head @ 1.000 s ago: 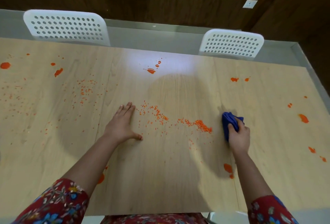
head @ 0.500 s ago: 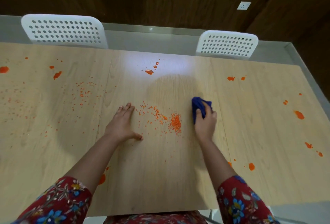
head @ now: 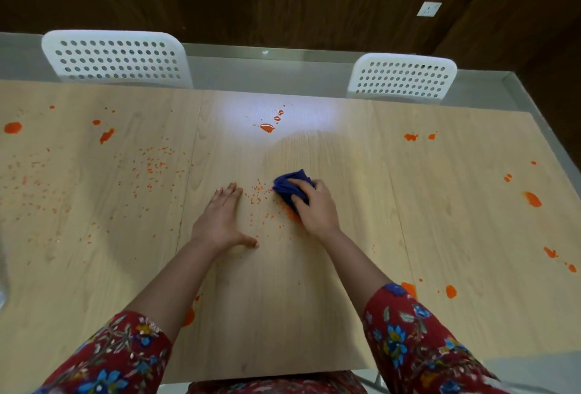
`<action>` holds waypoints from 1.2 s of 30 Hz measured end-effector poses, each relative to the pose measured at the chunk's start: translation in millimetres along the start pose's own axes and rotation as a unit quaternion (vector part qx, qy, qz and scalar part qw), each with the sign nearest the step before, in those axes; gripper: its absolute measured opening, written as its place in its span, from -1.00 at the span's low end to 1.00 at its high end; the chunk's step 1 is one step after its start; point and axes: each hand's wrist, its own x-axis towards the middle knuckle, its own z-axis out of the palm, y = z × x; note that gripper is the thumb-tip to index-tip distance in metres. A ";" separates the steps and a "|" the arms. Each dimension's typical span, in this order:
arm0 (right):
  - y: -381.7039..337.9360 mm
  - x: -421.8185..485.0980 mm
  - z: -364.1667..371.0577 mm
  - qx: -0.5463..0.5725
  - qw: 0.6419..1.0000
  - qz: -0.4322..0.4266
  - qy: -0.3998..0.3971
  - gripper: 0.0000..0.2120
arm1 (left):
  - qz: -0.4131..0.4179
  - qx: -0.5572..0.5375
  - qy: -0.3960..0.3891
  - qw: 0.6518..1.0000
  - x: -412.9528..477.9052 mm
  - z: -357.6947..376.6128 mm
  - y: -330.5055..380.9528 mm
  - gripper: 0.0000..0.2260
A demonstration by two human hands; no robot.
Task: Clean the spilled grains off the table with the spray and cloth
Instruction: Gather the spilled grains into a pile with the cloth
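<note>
My right hand (head: 316,207) grips a bunched dark blue cloth (head: 287,188) and presses it onto the light wooden table (head: 283,299), just right of centre. A small heap of orange grains (head: 290,214) shows at the cloth's near edge, partly hidden under my hand. Loose orange grains (head: 259,198) lie scattered between the cloth and my left hand (head: 221,217). That hand rests flat on the table, fingers straight and thumb spread out. More fine grains (head: 154,164) are strewn over the table's left part. No spray bottle is in view.
Orange blotches mark the table at the back centre (head: 267,127), far left (head: 12,127), right side (head: 532,199) and near edge (head: 451,291). Two white perforated chairs (head: 116,58) (head: 402,77) stand behind the table. A pale blurred thing (head: 2,283) sits at the left edge.
My right hand has swept the cloth leftward across the table, pushing the grains into a heap toward my left hand. The left hand has stayed flat in place.
</note>
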 end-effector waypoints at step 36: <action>16.7 -119.3 -21.7 -0.029 0.961 0.258 0.090 -0.58 | 0.039 0.025 -0.001 0.999 1.2 3.0 -9.6 0.17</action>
